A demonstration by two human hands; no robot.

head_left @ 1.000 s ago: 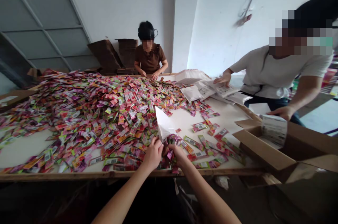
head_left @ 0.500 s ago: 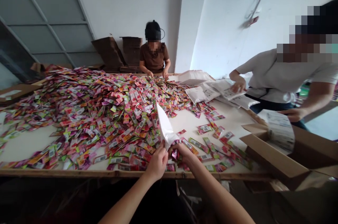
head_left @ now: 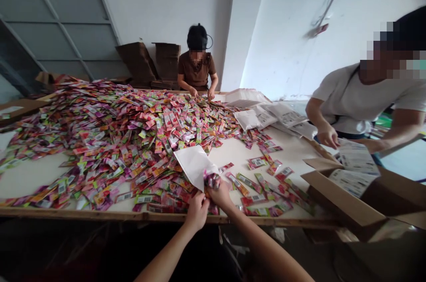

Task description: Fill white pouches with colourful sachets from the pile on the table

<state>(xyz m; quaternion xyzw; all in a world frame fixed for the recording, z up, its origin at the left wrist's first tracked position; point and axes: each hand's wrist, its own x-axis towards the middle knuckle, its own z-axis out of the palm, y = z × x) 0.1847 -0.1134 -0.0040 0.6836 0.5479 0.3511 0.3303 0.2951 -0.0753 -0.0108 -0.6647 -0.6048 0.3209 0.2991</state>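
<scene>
Holding a white bag [head_left: 193, 164] and a bunch of sachets [head_left: 211, 180] at the near edge of the table [head_left: 233, 151].

My left hand [head_left: 197, 211] pinches the bag's lower corner between thumb and fingers, the bag lying flat, fanning up and left from my fingertips over the pile of coloured sachets [head_left: 133, 131]. My right hand [head_left: 220, 194] is closed around the bunch, which sticks up above my knuckles, just touching the bag's mouth. Across the table a person in brown [head_left: 197, 69] sorts; at right a person in white [head_left: 359, 95] holds printed bags [head_left: 354, 162] over a cardboard box [head_left: 346, 202].
</scene>
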